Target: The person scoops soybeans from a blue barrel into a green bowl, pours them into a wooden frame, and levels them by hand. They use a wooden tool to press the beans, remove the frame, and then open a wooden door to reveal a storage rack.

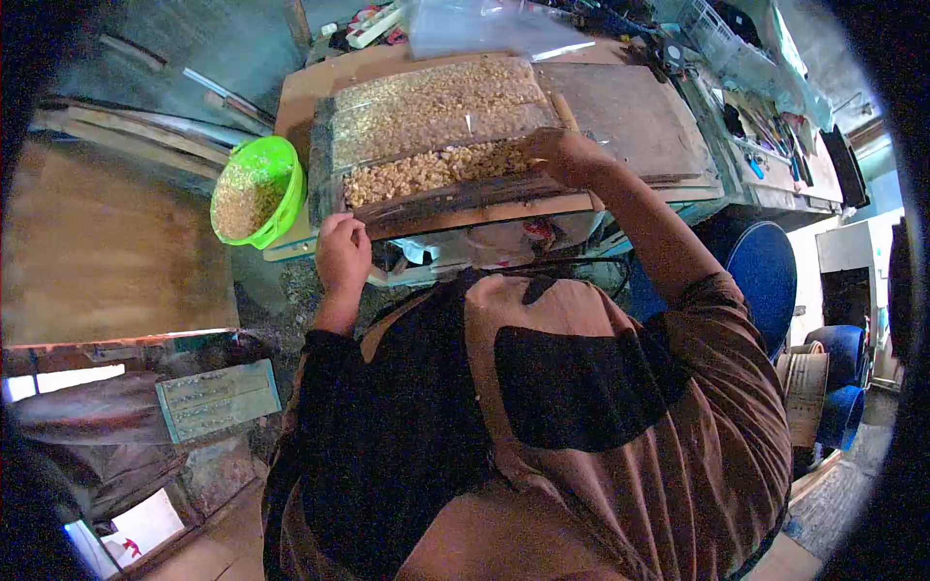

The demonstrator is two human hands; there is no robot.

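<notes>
A wide flat slab of pale yellow, bean-like pieces [436, 172] lies on the workbench in long rows. Shiny clear plastic [436, 107] covers the farther rows, while the nearest row looks uncovered on top. My left hand [344, 254] is at the near left corner of this row, fingers curled in a pinch; what they grip is too small to make out. At the row's right end, my right hand [570, 158] reaches down with bent fingers, the tips partly hidden among the pieces and plastic.
A bright green basket [291, 198] with more pale pieces stands left of the bench. A wooden board [620, 121] lies to the right of the rows. Clear plastic sheets [475, 29] lie at the back. A blue drum [765, 281] stands near my right elbow.
</notes>
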